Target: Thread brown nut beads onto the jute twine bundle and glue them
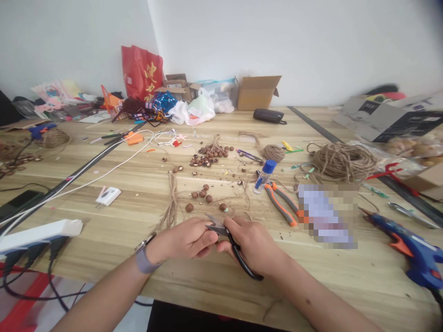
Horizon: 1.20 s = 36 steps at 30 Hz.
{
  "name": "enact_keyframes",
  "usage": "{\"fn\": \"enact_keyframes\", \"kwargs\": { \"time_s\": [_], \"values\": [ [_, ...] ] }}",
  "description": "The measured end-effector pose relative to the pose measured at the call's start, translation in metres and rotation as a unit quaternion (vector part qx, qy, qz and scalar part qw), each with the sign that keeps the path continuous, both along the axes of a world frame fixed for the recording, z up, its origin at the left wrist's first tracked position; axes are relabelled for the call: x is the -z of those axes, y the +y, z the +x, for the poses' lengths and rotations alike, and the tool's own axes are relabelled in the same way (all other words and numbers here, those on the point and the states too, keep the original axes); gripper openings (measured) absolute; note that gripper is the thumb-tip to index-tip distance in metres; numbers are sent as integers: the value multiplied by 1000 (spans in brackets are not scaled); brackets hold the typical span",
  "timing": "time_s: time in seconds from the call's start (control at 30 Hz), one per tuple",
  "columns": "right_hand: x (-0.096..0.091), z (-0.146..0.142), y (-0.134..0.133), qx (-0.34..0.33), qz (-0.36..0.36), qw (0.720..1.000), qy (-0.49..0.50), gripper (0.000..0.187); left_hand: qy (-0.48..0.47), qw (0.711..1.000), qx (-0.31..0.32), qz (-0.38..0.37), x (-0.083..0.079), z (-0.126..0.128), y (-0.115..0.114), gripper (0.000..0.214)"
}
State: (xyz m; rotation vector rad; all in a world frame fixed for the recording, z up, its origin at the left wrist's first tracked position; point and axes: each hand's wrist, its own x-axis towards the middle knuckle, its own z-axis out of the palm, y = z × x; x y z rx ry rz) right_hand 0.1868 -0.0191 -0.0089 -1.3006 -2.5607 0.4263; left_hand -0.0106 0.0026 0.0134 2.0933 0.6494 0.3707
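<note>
My right hand (pixel 254 246) is closed round a pair of small black thread snips (pixel 221 229), blades pointing left toward my left hand. My left hand (pixel 188 240), with a watch on its wrist, is pinched shut right at the blade tips; what it holds is too small to make out. Just beyond the hands lie a few loose brown nuts (pixel 202 195) and a bundle of jute twine strands (pixel 171 203) on the wooden table (pixel 138 240).
Orange-handled pliers (pixel 282 203) and a glue bottle (pixel 263 176) lie right of the nuts. A twine coil (pixel 341 161), a blue glue gun (pixel 411 249), a nut pile (pixel 209 156), a white power strip (pixel 38 233) with cables, bags and cardboard boxes surround the work area.
</note>
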Motion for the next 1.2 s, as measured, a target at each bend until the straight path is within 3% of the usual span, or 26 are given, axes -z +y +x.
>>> {"fn": "enact_keyframes", "kwargs": {
  "time_s": [0.27, 0.33, 0.43, 0.5, 0.77, 0.9, 1.2],
  "values": [
    [2, -1, -1, 2, 10, 1000, 9, 34, -3, 1000, 14, -13, 0, 0, 1, 57],
    [2, -2, -1, 24, 10, 1000, 6, 34, -13, 999, -27, 29, 7, 2, 2, 59],
    [2, -6, -1, 83, 4, 996, -26, 32, -30, 984, -155, 83, 18, 6, 2, 56],
    [1, -8, -1, 109, -3, 993, -43, 29, -39, 977, -190, 94, 24, 9, 1, 53],
    [0, -14, -4, 127, -33, 991, -35, 27, -41, 973, -204, 98, 33, 14, -5, 42],
    [1, -14, -5, 125, -25, 991, -27, 38, -23, 971, -215, 99, 33, 14, -5, 44],
    [-1, -11, -11, 88, 3, 996, -7, 56, 8, 978, -172, 116, 28, 8, -3, 52]
  ]
}}
